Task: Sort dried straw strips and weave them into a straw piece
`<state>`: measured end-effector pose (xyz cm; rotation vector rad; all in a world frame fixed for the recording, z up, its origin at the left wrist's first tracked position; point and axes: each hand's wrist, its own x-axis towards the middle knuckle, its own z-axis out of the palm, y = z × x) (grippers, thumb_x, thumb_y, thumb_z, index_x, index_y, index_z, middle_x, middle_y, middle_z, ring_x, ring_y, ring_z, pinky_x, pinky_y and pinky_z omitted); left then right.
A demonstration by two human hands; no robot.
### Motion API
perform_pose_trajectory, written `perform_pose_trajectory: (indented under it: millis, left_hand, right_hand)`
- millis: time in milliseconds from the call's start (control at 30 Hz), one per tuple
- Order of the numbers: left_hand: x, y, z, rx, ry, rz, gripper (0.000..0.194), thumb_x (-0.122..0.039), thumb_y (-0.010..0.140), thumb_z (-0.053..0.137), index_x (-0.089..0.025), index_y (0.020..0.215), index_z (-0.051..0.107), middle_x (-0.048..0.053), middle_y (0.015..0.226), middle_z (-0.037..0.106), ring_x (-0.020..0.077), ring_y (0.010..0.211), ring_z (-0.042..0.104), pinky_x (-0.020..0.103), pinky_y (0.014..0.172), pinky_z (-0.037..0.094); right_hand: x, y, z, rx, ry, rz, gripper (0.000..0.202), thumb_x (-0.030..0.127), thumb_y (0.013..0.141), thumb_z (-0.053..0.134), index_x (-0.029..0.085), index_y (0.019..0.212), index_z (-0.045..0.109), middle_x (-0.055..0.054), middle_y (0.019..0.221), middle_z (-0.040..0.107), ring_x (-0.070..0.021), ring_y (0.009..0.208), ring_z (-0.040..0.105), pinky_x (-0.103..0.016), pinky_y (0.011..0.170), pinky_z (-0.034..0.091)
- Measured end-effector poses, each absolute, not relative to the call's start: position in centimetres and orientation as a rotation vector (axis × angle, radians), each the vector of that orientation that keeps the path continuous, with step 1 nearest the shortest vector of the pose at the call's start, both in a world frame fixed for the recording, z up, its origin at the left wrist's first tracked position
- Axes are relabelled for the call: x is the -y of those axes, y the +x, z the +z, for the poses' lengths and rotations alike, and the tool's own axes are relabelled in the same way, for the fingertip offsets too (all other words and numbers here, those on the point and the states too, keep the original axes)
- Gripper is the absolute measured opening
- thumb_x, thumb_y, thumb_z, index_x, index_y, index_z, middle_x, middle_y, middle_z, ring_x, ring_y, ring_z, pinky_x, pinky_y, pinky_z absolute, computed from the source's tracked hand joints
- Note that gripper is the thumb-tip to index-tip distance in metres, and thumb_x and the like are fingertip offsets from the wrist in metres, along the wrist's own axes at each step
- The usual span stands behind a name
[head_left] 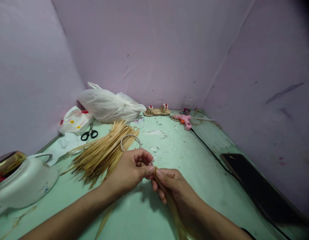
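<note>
I have the straw strip (173,204) pinched in the right hand (176,183), its long axis running from those fingertips back along the palm — toward my camera. The left hand (131,168) curls in at the strip's tip; whether it clamps, I can't tell. Left of the grip, beyond it — the straw bundle (100,152).

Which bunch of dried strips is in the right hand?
The narrow bunch, running from the right hand down to the picture's bottom edge; the other, a broad, fanned pile, lies on the table to the left.
</note>
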<state>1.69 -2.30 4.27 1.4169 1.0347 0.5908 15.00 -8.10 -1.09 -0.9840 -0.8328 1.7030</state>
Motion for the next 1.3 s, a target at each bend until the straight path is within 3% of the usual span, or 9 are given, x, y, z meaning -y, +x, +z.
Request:
perform_pose_trajectory:
  millis: [200, 433, 600, 733, 833, 1100, 1300]
  left_hand:
    - [2.4, 1.3, 4.0, -0.885, 1.376, 0.572, 0.013, -0.015, 0.059, 0.063, -0.013, 0.065, 0.052, -0.006, 0.049, 0.05, 0.0049, 0.042, 0.046, 0.018, 0.043, 0.032]
    - [2.4, 1.0, 3.3, -0.756, 1.399, 0.536, 0.014, -0.013, 0.056, 0.066, -0.011, 0.068, 0.057, -0.002, 0.057, 0.057, 0.0056, 0.048, 0.047, 0.017, 0.045, 0.036]
    - [2.5, 1.1, 2.6, -0.707, 1.337, 0.56, 0.018, -0.018, 0.056, 0.069, -0.012, 0.063, 0.054, 0.0, 0.058, 0.057, 0.0062, 0.045, 0.048, 0.018, 0.042, 0.035]
    - [2.5, 1.2, 2.2, -0.62, 1.304, 0.665, 0.019, -0.018, 0.062, 0.068, -0.014, 0.062, 0.049, -0.002, 0.056, 0.055, 0.0062, 0.041, 0.049, 0.019, 0.042, 0.036]
    - [2.5, 1.3, 1.9, -0.591, 1.283, 0.711, 0.019, -0.015, 0.064, 0.067, -0.014, 0.063, 0.048, -0.003, 0.057, 0.055, 0.0055, 0.039, 0.048, 0.02, 0.043, 0.037]
    - [2.7, 1.1, 1.7, -0.559, 1.356, 0.769, 0.017, -0.012, 0.065, 0.066, -0.014, 0.061, 0.05, 0.0, 0.058, 0.057, 0.0096, 0.048, 0.054, 0.023, 0.048, 0.043]
    - [2.7, 1.2, 1.9, -0.571, 1.394, 0.788, 0.017, -0.012, 0.063, 0.065, -0.014, 0.059, 0.049, 0.0, 0.059, 0.057, 0.0093, 0.049, 0.054, 0.023, 0.049, 0.042]
  right_hand:
    - [7.9, 15.5, -1.3, 0.808, -0.924, 1.921, 0.039, 0.046, 0.071, 0.063, 0.008, 0.08, 0.066, 0.0, 0.051, 0.057, -0.0048, 0.036, 0.048, -0.016, 0.037, 0.038]
    - [8.0, 16.3, -1.4, 0.771, -0.724, 2.201, 0.04, 0.046, 0.066, 0.067, 0.009, 0.08, 0.068, -0.004, 0.052, 0.064, -0.0112, 0.042, 0.059, -0.02, 0.042, 0.047]
    - [7.9, 16.2, -2.1, 0.739, -0.646, 2.247, 0.04, 0.045, 0.065, 0.069, 0.006, 0.074, 0.067, -0.003, 0.048, 0.062, -0.0105, 0.038, 0.057, -0.019, 0.038, 0.046]
    - [7.4, 16.2, -2.3, 0.628, -0.566, 2.292, 0.043, 0.046, 0.072, 0.062, 0.005, 0.082, 0.066, -0.001, 0.05, 0.061, -0.0099, 0.04, 0.059, -0.022, 0.043, 0.052]
    - [7.2, 16.5, -2.2, 0.553, -0.497, 2.354, 0.037, 0.038, 0.073, 0.063, 0.005, 0.088, 0.065, -0.002, 0.056, 0.064, -0.0117, 0.047, 0.062, -0.024, 0.047, 0.054]
    - [7.0, 17.4, -1.8, 0.286, -0.609, 2.458, 0.019, 0.019, 0.071, 0.056, 0.004, 0.079, 0.065, -0.003, 0.059, 0.066, -0.0108, 0.047, 0.063, -0.02, 0.045, 0.054]
    - [7.1, 16.8, -1.0, 0.442, -0.853, 2.249, 0.015, 0.018, 0.06, 0.066, 0.006, 0.069, 0.066, -0.002, 0.052, 0.063, -0.0079, 0.039, 0.056, -0.016, 0.037, 0.048]
